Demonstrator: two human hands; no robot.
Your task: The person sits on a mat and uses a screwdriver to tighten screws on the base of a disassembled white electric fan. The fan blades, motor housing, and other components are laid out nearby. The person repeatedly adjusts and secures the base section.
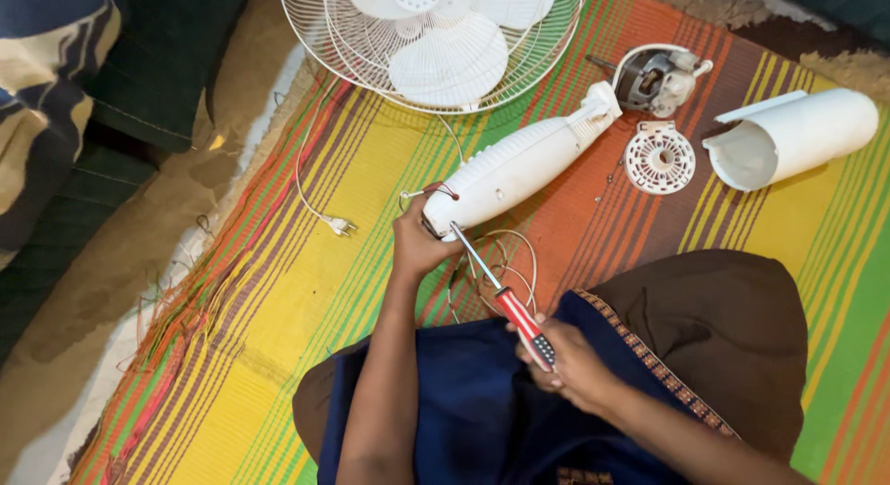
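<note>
From the head camera, looking down: a white fan stand (519, 165) lies slanted on a striped mat (278, 290), and everything else sits around it. The left hand (417, 244) is clamped on the stand's near end, fingers wrapped round its rim. The right hand (565, 360) is closed on the red and black handle of a screwdriver (505, 304), nearer the person than the stand; the metal shaft slants up so its tip meets that same near end, just beside the left hand. The 2 hands are apart, joined only through tool and stand.

Thin white wires (505, 262) loop out below the stand's near end. A white plug (340, 226) on its cord lies left of the stand. Beyond the stand's far end rests the wire fan guard (324, 31) with white blades (450, 63) inside. Right of the far end sit the motor (654, 77), a round white vented cover (659, 158), and, farther right, a white tube-shaped housing (797, 133).
</note>
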